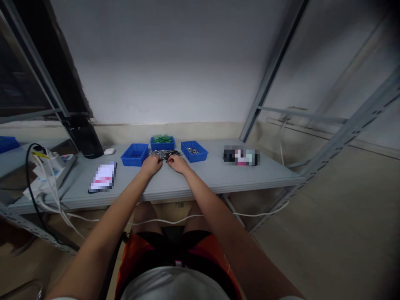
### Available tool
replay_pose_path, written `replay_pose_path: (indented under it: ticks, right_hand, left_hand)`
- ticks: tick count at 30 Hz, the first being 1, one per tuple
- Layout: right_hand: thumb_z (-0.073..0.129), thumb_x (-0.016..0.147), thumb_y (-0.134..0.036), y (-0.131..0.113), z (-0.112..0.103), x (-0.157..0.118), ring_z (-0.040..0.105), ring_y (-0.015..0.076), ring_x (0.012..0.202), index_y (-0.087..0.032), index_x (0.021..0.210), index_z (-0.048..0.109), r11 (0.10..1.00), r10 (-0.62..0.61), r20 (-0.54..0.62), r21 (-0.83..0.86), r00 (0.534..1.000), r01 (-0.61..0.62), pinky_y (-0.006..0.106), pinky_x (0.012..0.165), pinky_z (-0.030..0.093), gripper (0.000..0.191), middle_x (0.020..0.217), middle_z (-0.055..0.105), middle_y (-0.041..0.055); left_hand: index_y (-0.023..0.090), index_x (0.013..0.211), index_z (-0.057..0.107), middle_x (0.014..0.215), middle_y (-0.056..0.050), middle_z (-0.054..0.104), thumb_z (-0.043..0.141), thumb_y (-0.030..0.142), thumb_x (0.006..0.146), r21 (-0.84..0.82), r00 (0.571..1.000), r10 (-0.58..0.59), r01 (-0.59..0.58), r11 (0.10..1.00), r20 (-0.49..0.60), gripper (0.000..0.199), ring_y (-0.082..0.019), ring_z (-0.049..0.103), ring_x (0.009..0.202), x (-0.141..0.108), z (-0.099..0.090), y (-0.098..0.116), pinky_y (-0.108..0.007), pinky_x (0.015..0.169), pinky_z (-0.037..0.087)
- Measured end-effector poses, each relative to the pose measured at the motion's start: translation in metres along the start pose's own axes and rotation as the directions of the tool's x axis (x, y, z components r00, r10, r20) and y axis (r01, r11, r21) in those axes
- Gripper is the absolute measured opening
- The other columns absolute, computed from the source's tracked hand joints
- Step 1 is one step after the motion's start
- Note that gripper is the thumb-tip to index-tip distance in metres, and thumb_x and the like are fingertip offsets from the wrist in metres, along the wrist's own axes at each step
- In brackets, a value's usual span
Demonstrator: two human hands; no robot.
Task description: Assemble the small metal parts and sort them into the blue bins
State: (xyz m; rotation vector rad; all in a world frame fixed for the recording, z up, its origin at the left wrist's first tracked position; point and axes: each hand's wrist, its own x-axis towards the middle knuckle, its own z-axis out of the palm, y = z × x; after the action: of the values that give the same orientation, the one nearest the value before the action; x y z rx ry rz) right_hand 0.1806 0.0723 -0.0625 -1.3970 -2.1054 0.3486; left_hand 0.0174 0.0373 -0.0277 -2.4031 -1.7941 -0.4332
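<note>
My left hand (pixel 151 165) rests on the grey tabletop with its fingers curled, at the front left of a pile of small dark and silvery metal pieces (pixel 165 154). Close by on the right, my right hand (pixel 177 163) has its fingertips pinched together at the pile's front edge; whatever they hold is too small to name. A blue tray (pixel 134 162) with nothing visible inside stands left of the pile. Behind the pile a blue tray (pixel 162 146) holds green pieces. To the right, another blue tray (pixel 197 157) contains some silvery pieces.
A phone (pixel 103 177), a white case (pixel 109 151) and a black bottle (pixel 86 137) are on the left. The power strip (pixel 50 175) has cables hanging over the table edge (pixel 175 194). A blurred dark and pink item (pixel 241 156) lies right. Metal posts frame the shelf.
</note>
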Motion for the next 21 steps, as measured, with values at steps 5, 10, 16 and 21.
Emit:
replay_pose_path:
  ticks: [5, 10, 16, 21]
  right_hand:
    - [0.058, 0.081, -0.019, -0.0022, -0.0019, -0.0015, 0.063, 0.0169, 0.09, -0.019, 0.091, 0.07, 1.0, 0.003, 0.007, -0.011, 1.0, -0.002, 0.025, 0.08, 0.045, 0.016, 0.098, 0.071, 0.0051]
    - [0.058, 0.081, -0.018, -0.0038, -0.0024, -0.0024, 0.063, 0.0175, 0.09, -0.019, 0.09, 0.07, 1.0, 0.003, -0.008, 0.009, 1.0, -0.003, 0.025, 0.079, 0.045, 0.015, 0.097, 0.071, 0.0053]
    - [0.06, 0.082, -0.023, -0.0035, -0.0016, -0.0024, 0.063, 0.0164, 0.084, -0.019, 0.094, 0.067, 0.998, 0.027, -0.026, 0.055, 0.999, -0.026, 0.025, 0.076, 0.045, 0.015, 0.093, 0.071, 0.005]
    - [0.057, 0.084, -0.02, -0.0043, -0.0009, -0.0011, 0.063, 0.0147, 0.081, -0.017, 0.094, 0.065, 0.989, 0.002, -0.032, 0.145, 0.999, 0.003, 0.023, 0.075, 0.045, 0.013, 0.089, 0.071, 0.0044]
  left_hand:
    - [0.015, 0.096, 0.068, 0.105, -0.014, 0.066, 0.044, 0.023, 0.088, 0.004, 1.0, -0.004, 0.004, 1.0, 0.005, 0.027, -0.026, 0.059, 0.105, 0.0001, 0.0007, -0.0002, -0.034, 0.089, 0.049]
    - [0.014, 0.096, 0.066, 0.105, -0.014, 0.066, 0.04, 0.022, 0.091, 0.016, 1.0, 0.022, -0.022, 1.0, -0.022, 0.028, -0.025, 0.06, 0.102, 0.0, 0.0021, -0.0019, -0.034, 0.088, 0.049]
    - [0.014, 0.1, 0.062, 0.107, -0.014, 0.065, 0.037, 0.021, 0.093, -0.043, 0.996, 0.016, -0.02, 0.999, -0.088, 0.027, -0.023, 0.059, 0.104, 0.002, 0.0055, -0.0035, -0.032, 0.088, 0.048]
    - [0.014, 0.1, 0.06, 0.106, -0.014, 0.064, 0.036, 0.022, 0.094, -0.083, 0.995, 0.073, -0.079, 0.993, -0.071, 0.026, -0.024, 0.059, 0.102, 0.0038, 0.0087, -0.0044, -0.034, 0.088, 0.047]
